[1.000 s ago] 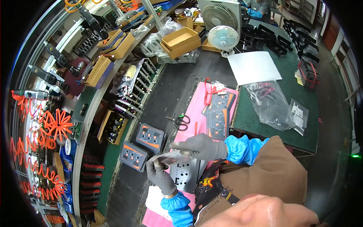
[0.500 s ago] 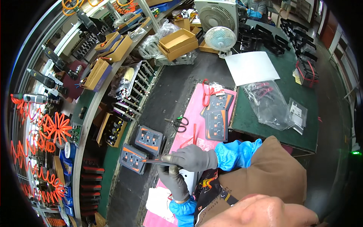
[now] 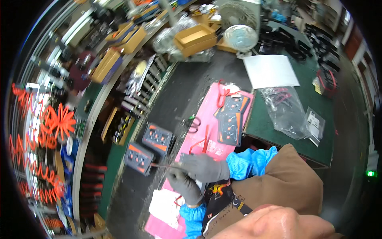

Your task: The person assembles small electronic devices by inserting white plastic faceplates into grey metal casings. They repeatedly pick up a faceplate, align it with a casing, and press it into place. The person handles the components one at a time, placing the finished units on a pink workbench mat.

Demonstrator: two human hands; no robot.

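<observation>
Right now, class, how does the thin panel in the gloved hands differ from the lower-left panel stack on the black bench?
Pose: the thin panel shows edge-on; the panel stack lies face up, its orange stripes visible.
Support: the left hand and right hand hold the thin panel; the panel stack rests on the black bench.
Thickness: the thin panel looks a mere sliver; the panel stack looks deeper.
</observation>
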